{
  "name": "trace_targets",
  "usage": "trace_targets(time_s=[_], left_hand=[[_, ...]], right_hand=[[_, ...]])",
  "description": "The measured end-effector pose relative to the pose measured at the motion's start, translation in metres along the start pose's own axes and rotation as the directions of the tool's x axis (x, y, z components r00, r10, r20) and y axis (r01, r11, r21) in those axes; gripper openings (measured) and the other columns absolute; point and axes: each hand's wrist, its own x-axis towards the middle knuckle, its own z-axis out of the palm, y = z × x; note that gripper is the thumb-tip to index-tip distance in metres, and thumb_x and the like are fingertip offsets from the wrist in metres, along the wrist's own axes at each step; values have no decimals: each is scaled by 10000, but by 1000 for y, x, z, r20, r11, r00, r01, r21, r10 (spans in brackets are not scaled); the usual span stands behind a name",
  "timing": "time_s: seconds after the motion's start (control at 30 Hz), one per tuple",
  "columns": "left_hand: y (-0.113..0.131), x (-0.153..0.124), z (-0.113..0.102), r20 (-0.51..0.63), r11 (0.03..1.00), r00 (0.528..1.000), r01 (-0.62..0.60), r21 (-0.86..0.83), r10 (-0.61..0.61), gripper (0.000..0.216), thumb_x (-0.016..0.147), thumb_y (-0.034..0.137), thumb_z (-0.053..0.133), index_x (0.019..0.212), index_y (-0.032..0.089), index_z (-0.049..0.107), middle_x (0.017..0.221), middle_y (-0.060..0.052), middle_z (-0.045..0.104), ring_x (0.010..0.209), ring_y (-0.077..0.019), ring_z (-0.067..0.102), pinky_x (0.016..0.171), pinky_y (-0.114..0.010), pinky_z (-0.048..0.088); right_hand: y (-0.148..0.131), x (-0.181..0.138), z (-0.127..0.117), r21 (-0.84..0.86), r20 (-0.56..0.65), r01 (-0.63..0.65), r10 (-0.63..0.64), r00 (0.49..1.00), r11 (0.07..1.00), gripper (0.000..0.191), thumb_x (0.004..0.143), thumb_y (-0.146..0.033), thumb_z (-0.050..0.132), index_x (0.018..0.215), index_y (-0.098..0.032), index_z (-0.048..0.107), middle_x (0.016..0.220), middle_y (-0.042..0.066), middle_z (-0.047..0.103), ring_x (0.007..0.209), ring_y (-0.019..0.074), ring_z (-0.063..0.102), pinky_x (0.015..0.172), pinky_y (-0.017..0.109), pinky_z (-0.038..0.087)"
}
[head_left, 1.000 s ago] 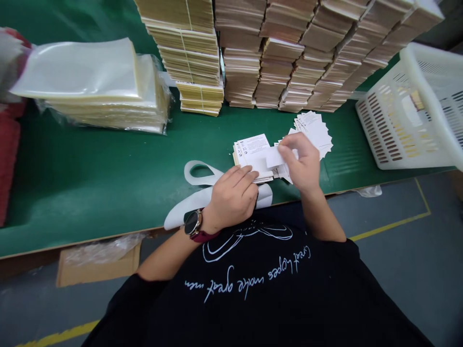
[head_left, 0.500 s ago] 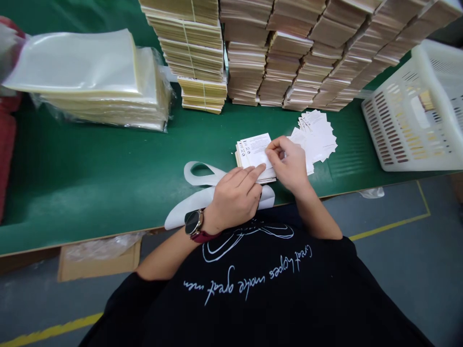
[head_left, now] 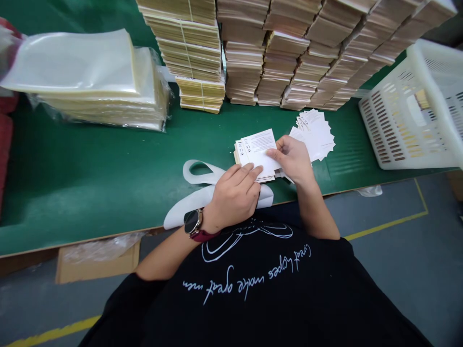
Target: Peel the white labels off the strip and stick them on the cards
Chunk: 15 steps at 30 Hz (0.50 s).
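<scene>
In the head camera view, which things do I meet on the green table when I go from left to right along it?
stack of clear bags → left hand → pile of printed cards → right hand → fanned white cards → white basket

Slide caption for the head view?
Left hand rests on a stack of white printed paper cards on green table; right hand pinches top card.

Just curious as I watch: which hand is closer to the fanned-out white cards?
Right. The right hand sits just beside the fanned-out white cards, fingers on the card stack. The left hand rests farther away, at the stack's near edge.
</scene>
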Motion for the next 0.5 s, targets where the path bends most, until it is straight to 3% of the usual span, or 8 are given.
trace_targets(time_s=[0.07, 0.17, 0.27, 0.33, 0.43, 0.5], left_hand=[[0, -1, 1, -6, 1000, 1000, 6, -11, -6, 139, 843, 154, 522, 834, 108, 653, 1239, -166, 650, 1129, -291, 619, 928, -451, 511], [0, -1, 3, -1, 1000, 1000, 13, -13, -13, 130, 840, 146, 522, 833, 106, 646, 1262, -168, 637, 1151, -286, 610, 945, -447, 502], [1, -1, 2, -16, 1000, 1000, 6, 2, -6, 100, 831, 136, 533, 816, 113, 630, 1243, -154, 649, 1128, -281, 613, 945, -441, 496], [0, -1, 1, -71, 1000, 997, 10, -11, -11, 71, 821, 139, 551, 784, 130, 611, 1164, -135, 683, 1051, -267, 628, 914, -435, 499], [-2, -3, -1, -162, 995, 984, 52, -90, -66, 115, 840, 180, 545, 727, 167, 562, 981, -92, 712, 904, -222, 625, 805, -397, 504], [-4, -6, -3, -175, 985, 979, 83, -154, -110, 166, 869, 212, 519, 706, 185, 530, 891, -64, 702, 834, -193, 609, 738, -364, 488]], right_hand=[[0, -1, 3, 12, -16, 4, -4, 1000, 1000, 224, 760, -288, 627, 630, -211, 462, 557, -56, 456, 533, 99, 415, 520, 261, 322], [-2, -7, 0, -130, -74, 81, -91, 993, 988, 188, 818, -299, 565, 660, -195, 561, 579, -39, 506, 570, 114, 457, 562, 272, 349], [1, -13, -18, -262, -194, 147, -201, 960, 954, 238, 885, -345, 504, 808, -192, 669, 718, 3, 629, 695, 150, 557, 666, 302, 422], [5, -18, -36, -367, -260, 82, -186, 947, 927, 276, 905, -369, 486, 878, -191, 695, 771, 27, 667, 744, 176, 592, 712, 336, 453], [7, -32, -59, -618, -293, -48, -172, 941, 784, 305, 875, -398, 556, 1041, -182, 693, 849, 73, 706, 859, 251, 621, 827, 453, 458], [2, -48, -60, -676, -241, 25, -253, 937, 736, 403, 842, -410, 625, 1186, -200, 638, 990, 95, 717, 998, 294, 612, 919, 524, 427]])
